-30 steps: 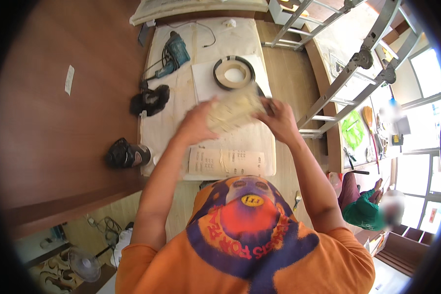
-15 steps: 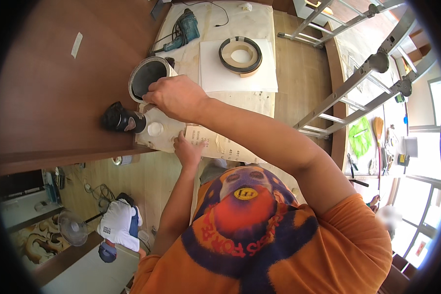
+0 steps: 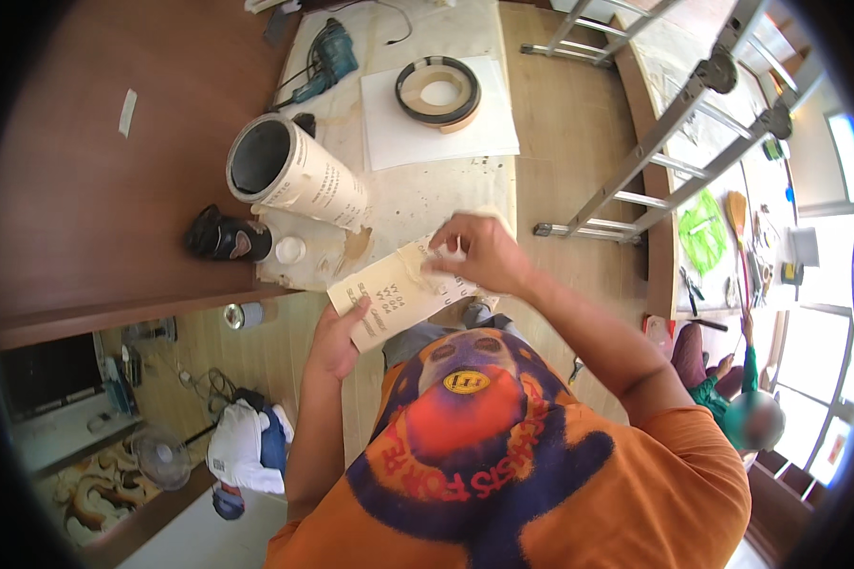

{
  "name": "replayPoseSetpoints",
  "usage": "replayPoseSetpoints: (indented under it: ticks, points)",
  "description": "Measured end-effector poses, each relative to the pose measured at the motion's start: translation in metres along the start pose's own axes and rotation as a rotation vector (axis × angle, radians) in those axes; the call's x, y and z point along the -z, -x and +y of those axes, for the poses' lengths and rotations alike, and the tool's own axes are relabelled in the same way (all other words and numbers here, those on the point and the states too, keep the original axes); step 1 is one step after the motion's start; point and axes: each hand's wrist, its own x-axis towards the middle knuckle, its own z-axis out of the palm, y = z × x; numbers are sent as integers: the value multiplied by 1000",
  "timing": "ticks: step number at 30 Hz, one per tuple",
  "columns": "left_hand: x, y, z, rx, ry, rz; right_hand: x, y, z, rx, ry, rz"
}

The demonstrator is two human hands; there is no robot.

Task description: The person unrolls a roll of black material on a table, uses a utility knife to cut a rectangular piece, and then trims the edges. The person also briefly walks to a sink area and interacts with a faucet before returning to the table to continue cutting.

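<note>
My left hand grips a strip of beige sandpaper at its near left end, thumb on the printed back. Over the strip's far right part is my right hand, fingers curled and smeared by motion; whether they pinch the paper I cannot tell. The strip is held above the near edge of a paint-stained, covered work surface. Left of it, a large beige printed roll with a dark hollow shows its open end. A small white round lid or cup and a black bottle-like object are close by.
Farther back are a teal power drill and a black-and-tan tape ring on white sheets. A brown panel borders the left. An aluminium ladder stands right. Two people work nearby, one at lower left, another at right.
My right hand has left the roll's rim and come right and nearer, over the sandpaper. My left hand has brought the strip nearer and tilted it. The person at right shows more fully.
</note>
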Motion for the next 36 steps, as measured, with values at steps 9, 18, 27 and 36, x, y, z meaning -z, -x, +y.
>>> replayPoseSetpoints:
  ticks: [9,18,27,36]
  points:
    - [-5,30,27,23,154,-365,-70,42,-36,-137,-280,262]
    - [67,61,21,-36,64,-252,-177,45,-62,-82,-33,561]
    - [89,63,20,-120,13,-267,-202,36,-82,-242,-92,598]
    - [83,69,23,-161,12,-269,-194,29,-74,-167,-5,665]
